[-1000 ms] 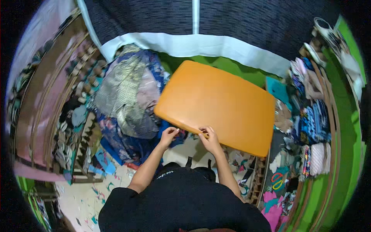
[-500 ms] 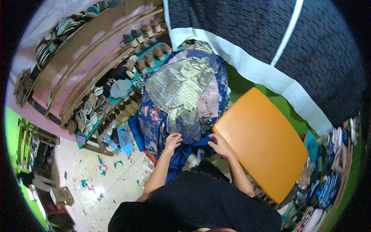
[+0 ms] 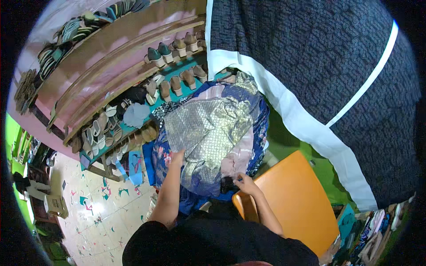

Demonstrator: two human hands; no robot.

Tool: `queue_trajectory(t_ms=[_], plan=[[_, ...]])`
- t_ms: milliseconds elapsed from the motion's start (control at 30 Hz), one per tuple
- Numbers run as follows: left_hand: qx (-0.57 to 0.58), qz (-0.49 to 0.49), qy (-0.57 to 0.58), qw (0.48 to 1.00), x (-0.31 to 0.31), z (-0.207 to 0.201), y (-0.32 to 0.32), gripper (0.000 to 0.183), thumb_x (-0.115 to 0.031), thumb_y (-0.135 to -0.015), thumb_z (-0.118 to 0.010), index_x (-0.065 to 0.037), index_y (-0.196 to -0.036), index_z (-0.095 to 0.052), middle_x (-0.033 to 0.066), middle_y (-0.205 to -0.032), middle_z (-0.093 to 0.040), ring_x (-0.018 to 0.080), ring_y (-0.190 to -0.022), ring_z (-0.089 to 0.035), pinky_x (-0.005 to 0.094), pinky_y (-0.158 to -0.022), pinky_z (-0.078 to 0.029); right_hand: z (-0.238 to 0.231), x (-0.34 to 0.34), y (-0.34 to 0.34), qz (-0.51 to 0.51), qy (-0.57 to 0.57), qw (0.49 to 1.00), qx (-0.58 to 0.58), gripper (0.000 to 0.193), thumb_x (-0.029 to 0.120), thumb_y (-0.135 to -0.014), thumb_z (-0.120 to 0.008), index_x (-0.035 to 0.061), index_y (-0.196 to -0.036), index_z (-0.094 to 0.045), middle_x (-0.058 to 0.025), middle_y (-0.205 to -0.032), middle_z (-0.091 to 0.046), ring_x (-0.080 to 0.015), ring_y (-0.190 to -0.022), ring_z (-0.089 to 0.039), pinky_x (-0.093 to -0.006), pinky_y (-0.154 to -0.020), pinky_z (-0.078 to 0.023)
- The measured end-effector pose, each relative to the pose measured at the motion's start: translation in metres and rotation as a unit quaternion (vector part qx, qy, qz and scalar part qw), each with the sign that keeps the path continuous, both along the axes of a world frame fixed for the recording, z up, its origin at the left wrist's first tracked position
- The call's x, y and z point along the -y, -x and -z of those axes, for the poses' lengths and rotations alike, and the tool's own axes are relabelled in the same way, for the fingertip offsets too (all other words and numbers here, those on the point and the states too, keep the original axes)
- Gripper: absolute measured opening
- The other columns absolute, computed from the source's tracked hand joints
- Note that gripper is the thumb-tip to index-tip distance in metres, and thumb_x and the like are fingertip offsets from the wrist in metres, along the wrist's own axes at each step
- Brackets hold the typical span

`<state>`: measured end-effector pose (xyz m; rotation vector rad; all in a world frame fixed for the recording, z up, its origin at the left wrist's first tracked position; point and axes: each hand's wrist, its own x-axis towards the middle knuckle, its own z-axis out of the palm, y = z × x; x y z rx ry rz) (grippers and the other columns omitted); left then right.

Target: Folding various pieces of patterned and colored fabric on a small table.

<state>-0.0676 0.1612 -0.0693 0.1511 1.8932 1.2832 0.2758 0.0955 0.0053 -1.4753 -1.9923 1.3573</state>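
A shiny gold and silver cloth (image 3: 213, 128) lies on top of a heap of fabric in front of me. Its lower end hangs toward my body. My left hand (image 3: 177, 158) is closed at the cloth's left edge, its fingertips partly hidden. Lower down and to the right, my right hand (image 3: 246, 184) has its fingers bent together near a dark bit of fabric; what they pinch does not show clearly. Dull pink fabric (image 3: 237, 162) shows under the cloth's right side. Blue floral fabric (image 3: 160, 153) bulges out on the left.
An orange, smooth-topped table or stool (image 3: 293, 199) stands close by my right forearm. A wooden rack (image 3: 106, 162) of shoes runs along the left. Dark patterned cloth with a white border (image 3: 288, 117) hangs at the back right. Scraps litter the tiled floor (image 3: 102, 221).
My left hand has moved up and left onto the cloth's edge; my right hand has moved slightly lower. The cloth's lower part now spreads wider. The whole view has shifted.
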Motion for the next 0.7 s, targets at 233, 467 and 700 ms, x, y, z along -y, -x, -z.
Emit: queue_trajectory(t_ms=[233,467,700], plan=[[-0.191,0.109,0.026,0.975,0.005,-0.01,0.004,0.034,-0.016,-0.066,-0.062,0.002,-0.093,-0.054,0.0179,-0.091,-0.054,0.026,-0.079,-0.052,0.0332,-0.07,-0.039,0.003,-0.033,-0.02,0.046,-0.006,0.998,-0.032,0.03,0.018,-0.073,-0.057,-0.0025,-0.093,-0.048,-0.0124,-0.079,-0.055,-0.0206,-0.071,-0.053,-0.0308,-0.065,-0.043],[-0.103,0.06,-0.216,0.969,0.004,-0.121,-0.036,0.028,-0.012,-0.068,-0.058,0.003,-0.09,-0.053,0.0202,-0.099,-0.05,0.0287,-0.09,-0.047,0.0344,-0.076,-0.036,-0.04,-0.05,0.004,0.041,-0.063,0.995,-0.072,0.03,0.014,-0.072,-0.058,-0.003,-0.093,-0.048,-0.0157,-0.083,-0.053,-0.0244,-0.073,-0.053,-0.0318,-0.067,-0.042],[-0.263,0.395,-0.34,0.812,0.052,-0.175,-0.122,0.025,-0.01,-0.058,-0.063,0.002,-0.079,-0.056,0.0168,-0.096,-0.055,0.0244,-0.094,-0.051,0.0344,-0.079,-0.038,-0.062,-0.06,0.08,0.178,-0.341,0.918,-0.1,0.069,0.01,-0.061,-0.068,-0.0017,-0.118,-0.031,-0.0153,-0.101,-0.047,-0.026,-0.082,-0.05,-0.0316,-0.075,-0.04]])
